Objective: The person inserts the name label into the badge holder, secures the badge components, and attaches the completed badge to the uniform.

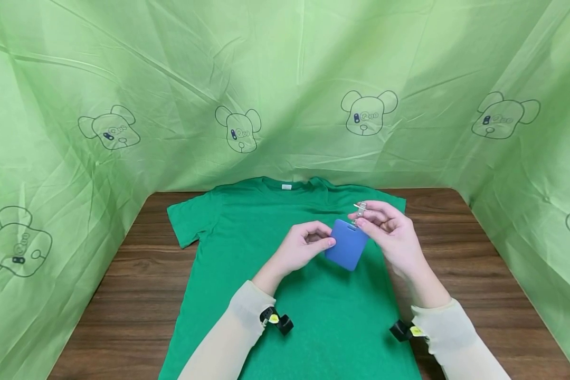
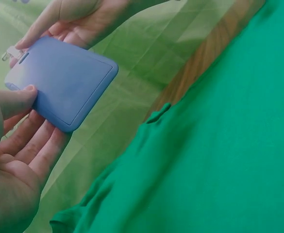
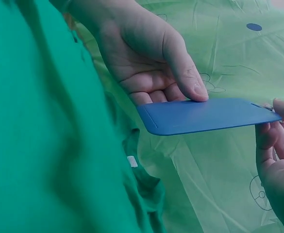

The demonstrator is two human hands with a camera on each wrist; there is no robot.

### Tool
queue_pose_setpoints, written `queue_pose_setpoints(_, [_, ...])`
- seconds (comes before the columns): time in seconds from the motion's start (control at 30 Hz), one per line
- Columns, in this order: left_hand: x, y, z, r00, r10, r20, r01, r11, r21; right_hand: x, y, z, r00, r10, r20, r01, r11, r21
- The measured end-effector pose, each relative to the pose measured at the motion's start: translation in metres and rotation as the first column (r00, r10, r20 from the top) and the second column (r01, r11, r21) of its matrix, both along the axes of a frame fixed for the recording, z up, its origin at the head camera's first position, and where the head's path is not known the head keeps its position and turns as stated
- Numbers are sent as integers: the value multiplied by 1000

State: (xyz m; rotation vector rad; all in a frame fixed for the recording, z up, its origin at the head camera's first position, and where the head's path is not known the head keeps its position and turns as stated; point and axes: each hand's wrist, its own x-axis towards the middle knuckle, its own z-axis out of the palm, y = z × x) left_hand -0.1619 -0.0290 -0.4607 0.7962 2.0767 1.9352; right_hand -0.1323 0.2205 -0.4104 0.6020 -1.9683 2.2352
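Observation:
A blue badge holder (image 1: 347,245) is held tilted above the green T-shirt (image 1: 266,295). My left hand (image 1: 306,244) pinches its left edge, thumb on the face and fingers beneath, as the left wrist view shows on the badge holder (image 2: 69,80). At the slotted top end, my right hand (image 1: 394,232) pinches a small clip (image 1: 361,208) that is attached there. In the right wrist view the badge holder (image 3: 205,116) appears nearly edge-on between both hands. The T-shirt lies spread out with its collar at the far side; the forearms cover part of it.
Under the shirt is a dark wood-grain table (image 1: 138,285). Light green cloth (image 1: 285,63) with printed bear heads hangs behind and at both sides. A white label (image 1: 286,187) shows at the shirt's collar. Each wrist wears a small black camera (image 1: 281,322).

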Motion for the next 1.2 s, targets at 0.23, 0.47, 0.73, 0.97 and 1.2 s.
queue_pose_setpoints(0.23, [-1,0,0,1000,-15,-4,15,1000,15,0,0,0,1000,10,1,-10,1000,-29])
queue_pose_setpoints(0.47, [-1,2,1,999,-18,-38,20,999,27,0,-1,-1,999,-6,-35,3,997,-77])
queue_pose_setpoints(0.73, [1,4,7,983,-8,-184,25,996,87,0,-1,-2,999,-22,-37,19,998,-63])
queue_pose_setpoints(0.97, [9,9,16,978,-36,-206,63,990,123,-1,-4,-3,995,-92,-49,88,994,-72])
queue_pose_setpoints(1.2, [15,10,19,985,11,-175,-4,999,43,1,-7,-3,988,-146,-45,146,989,-5])
